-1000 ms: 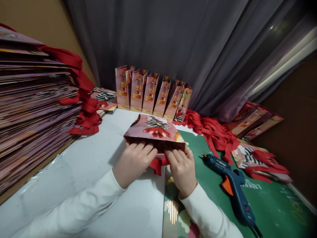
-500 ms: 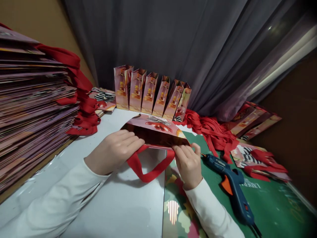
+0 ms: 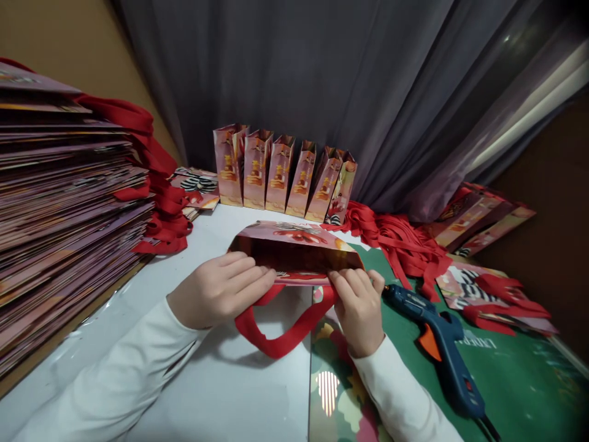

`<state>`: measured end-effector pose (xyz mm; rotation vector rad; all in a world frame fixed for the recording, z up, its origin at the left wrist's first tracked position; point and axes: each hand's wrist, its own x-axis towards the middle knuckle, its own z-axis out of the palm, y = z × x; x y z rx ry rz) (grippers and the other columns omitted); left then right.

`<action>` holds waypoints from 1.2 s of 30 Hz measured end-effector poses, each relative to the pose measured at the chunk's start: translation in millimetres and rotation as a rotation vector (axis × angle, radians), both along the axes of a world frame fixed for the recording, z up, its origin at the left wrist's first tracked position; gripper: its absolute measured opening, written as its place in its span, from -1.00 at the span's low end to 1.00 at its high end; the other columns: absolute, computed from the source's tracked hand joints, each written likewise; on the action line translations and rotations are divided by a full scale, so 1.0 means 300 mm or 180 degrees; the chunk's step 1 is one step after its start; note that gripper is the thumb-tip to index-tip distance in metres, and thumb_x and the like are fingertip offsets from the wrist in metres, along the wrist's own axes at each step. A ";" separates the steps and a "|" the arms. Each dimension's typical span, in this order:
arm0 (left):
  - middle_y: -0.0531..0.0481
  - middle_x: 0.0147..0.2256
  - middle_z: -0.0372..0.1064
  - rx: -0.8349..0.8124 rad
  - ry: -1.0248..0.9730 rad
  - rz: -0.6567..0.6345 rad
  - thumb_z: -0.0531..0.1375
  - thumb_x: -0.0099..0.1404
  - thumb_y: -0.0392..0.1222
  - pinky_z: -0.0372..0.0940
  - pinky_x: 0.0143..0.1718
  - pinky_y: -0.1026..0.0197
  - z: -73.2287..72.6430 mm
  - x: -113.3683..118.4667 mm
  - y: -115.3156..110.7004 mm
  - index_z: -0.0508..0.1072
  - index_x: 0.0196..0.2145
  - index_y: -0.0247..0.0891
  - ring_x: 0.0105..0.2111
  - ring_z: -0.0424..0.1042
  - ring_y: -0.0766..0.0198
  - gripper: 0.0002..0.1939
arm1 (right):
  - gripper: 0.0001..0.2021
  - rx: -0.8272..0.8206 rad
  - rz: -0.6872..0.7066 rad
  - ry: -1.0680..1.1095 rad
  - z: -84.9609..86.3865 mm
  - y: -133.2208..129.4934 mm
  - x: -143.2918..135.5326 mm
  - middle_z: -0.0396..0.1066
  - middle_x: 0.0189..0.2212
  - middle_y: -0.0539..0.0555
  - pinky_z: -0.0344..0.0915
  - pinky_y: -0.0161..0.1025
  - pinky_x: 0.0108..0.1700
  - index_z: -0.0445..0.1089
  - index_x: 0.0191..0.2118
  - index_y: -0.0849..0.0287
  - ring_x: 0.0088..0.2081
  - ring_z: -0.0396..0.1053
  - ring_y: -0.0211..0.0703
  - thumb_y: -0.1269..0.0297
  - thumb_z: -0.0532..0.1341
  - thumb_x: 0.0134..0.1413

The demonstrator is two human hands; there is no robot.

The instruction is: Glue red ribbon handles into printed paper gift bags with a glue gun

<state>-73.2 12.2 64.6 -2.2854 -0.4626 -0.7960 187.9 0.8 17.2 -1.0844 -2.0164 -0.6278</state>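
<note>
1. Bag (image 3: 301,236) is apparently lying on the counter (image 3: 221,387), mouth facing the person, between both hands.
2. Left hand (image 3: 225,288) is gripping the bag's near edge at left, right hand (image 3: 359,307) at right; probably spreading the mouth.
3. Red strap (image 3: 275,347) is looping from the bag's near edge toward the person, likely leaving the mouth clear.
4. Glue gun (image 3: 437,344) is lying right of the bag, nozzle crowding the right hand.
5. Standing bags (image 3: 279,175) are lining up behind the bag; red ribbons (image 3: 396,239) are heaping behind-right; flat stack (image 3: 59,209) is blocking far left.
</note>
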 end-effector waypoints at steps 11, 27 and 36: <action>-0.02 -0.42 0.45 0.0046 -0.0095 0.0140 0.04 0.36 -0.42 0.32 -0.26 0.13 -0.009 -0.026 0.007 0.39 -0.11 -0.30 -0.40 0.37 0.22 -0.78 | -0.60 -0.0068 0.0411 0.0037 0.026 -0.005 0.015 0.53 -0.24 0.09 0.04 -0.10 -0.01 0.33 0.07 0.17 -0.26 0.37 -0.16 0.58 -0.03 0.21; 0.01 -0.52 0.39 -0.0215 0.0041 0.0549 -0.03 0.39 -0.43 0.17 -0.40 0.15 0.003 0.088 -0.051 0.45 -0.46 -0.28 -0.49 0.28 0.25 -0.65 | -0.81 0.0026 0.0097 -0.0291 0.032 -0.031 -0.026 0.43 -0.47 0.01 0.03 -0.11 -0.05 0.39 -0.23 0.14 -0.40 0.18 -0.16 0.45 0.03 0.26; 0.09 -0.59 0.31 0.0087 0.0005 0.0477 0.03 0.43 -0.29 0.15 -0.41 0.16 0.013 0.082 -0.041 0.40 -0.48 -0.23 -0.53 0.25 0.30 -0.68 | -0.77 -0.0095 0.0136 -0.0353 0.065 -0.033 -0.027 0.42 -0.48 0.03 0.02 -0.06 -0.02 0.40 -0.27 0.16 -0.40 0.19 -0.14 0.29 0.01 0.30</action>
